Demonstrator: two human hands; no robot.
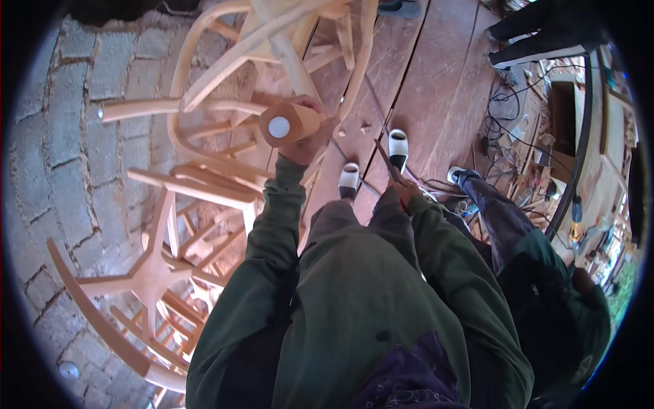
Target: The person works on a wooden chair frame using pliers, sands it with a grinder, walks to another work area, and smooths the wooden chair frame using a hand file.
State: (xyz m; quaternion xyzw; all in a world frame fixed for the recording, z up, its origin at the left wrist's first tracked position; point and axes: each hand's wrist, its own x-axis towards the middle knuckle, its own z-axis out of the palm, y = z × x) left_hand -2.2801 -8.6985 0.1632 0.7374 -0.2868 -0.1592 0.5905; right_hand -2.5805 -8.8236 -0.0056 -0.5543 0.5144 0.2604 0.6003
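My left hand (303, 148) is in front of me at the upper middle, its fingers wrapped round a thick tan cylinder (300, 123) with a round white end facing up. The cylinder covers part of the hand. Just behind it stand the curved, pale wooden parts of an unfinished chair (286, 51). Lower and to the right, my right hand (407, 193) is closed beside my thigh. From it a narrow, dark, flat strip or tool (387, 159) points forward; its exact kind cannot be made out.
More bare wooden chair frames (150, 273) are piled at the left, by a grey block wall (54, 143). Reddish boards (436, 82) lie underfoot. Black cables (501, 126) tangle among scraps at the right. A co-worker (545, 286) is close on my right; another person's legs (538, 31) show at the top right.
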